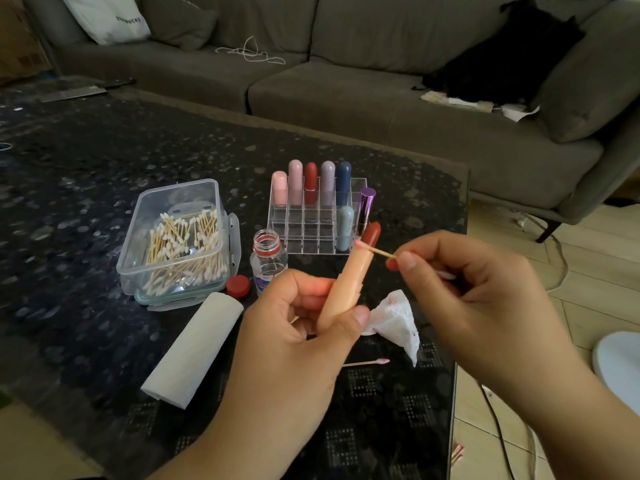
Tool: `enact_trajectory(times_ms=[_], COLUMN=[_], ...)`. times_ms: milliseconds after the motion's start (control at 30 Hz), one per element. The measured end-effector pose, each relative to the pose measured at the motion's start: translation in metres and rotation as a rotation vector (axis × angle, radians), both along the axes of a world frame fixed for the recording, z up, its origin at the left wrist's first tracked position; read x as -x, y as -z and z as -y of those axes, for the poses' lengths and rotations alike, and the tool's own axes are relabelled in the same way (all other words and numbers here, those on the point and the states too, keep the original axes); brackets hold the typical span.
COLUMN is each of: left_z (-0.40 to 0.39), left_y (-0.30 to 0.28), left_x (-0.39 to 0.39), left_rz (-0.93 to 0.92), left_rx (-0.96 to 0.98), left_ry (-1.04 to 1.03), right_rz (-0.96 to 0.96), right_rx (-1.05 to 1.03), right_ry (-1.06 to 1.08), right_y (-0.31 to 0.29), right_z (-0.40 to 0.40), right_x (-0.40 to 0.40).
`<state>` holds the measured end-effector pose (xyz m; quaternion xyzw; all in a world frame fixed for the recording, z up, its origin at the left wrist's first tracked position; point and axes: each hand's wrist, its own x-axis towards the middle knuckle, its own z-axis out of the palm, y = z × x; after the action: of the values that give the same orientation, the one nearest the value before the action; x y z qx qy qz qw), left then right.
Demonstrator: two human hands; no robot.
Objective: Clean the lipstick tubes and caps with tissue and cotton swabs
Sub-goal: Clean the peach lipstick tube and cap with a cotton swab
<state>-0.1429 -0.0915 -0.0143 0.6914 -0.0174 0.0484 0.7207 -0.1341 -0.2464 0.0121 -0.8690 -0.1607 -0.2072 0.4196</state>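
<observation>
Lipstick (349, 282) held tilted over the table's (86, 161) right edge, left hand (298, 334) gripping its peach tube. Right hand (460, 285) pinches swab (375, 250), pink tip seemingly touching the bullet base. Stained tissue (394, 320) just beneath; organizer (311, 220) behind.

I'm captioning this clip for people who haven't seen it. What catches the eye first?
The two hands at centre: the left hand grips a peach lipstick tube with its red bullet out, while the right hand pinches a cotton swab against it. Behind stand a clear organizer of pastel lipsticks and a box of swabs.
</observation>
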Motion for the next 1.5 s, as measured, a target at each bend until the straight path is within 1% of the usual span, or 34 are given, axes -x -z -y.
enact_trajectory(times_ms=[133, 300, 467, 633, 767, 867, 967, 1100, 1200, 1333, 1433, 1500], left_z=[0.001, 0.001, 0.002, 0.002, 0.003, 0.003, 0.003, 0.002, 0.000, -0.002, 0.000, 0.000], left_y=[0.002, 0.004, 0.005, 0.007, 0.011, 0.010, 0.009, 0.003, -0.001, 0.008, 0.009, 0.006], left_x=[-0.001, 0.001, 0.000, -0.001, -0.002, -0.001, -0.001, -0.001, -0.001, -0.005, -0.005, -0.004], left_rz=[0.018, 0.073, 0.163, 0.281, 0.297, 0.275, 0.205, 0.126, 0.083, -0.014, -0.081, -0.101], left_rx=[-0.020, -0.116, -0.208, -0.290, -0.282, -0.272, -0.220, -0.061, 0.001, 0.050, 0.192, 0.273], left_ry=[-0.037, -0.119, -0.191, -0.216, -0.228, -0.221, -0.195, -0.076, 0.026, 0.145, 0.226, 0.285], right_rz=[0.021, 0.022, 0.044, 0.069, 0.069, 0.071, 0.067, 0.050, -0.020, -0.149, -0.177, -0.197], right_rx=[0.037, -0.001, 0.035, 0.006, 0.069, 0.053, 0.033, 0.062, -0.005, -0.044, -0.090, -0.170], right_ry=[-0.075, 0.007, -0.049, 0.015, -0.050, -0.017, -0.018, -0.071, -0.066, -0.110, -0.111, -0.104], right_y=[0.003, 0.002, 0.004, 0.001, 0.004, 0.001, 0.000, 0.004, 0.000, -0.001, -0.001, -0.002], right_z=[-0.006, -0.004, -0.010, -0.006, -0.010, -0.005, -0.003, -0.006, -0.001, 0.004, 0.004, 0.004], right_x=[0.001, 0.002, 0.003, 0.003, 0.005, 0.005, 0.005, 0.005, 0.004, 0.001, -0.001, -0.002])
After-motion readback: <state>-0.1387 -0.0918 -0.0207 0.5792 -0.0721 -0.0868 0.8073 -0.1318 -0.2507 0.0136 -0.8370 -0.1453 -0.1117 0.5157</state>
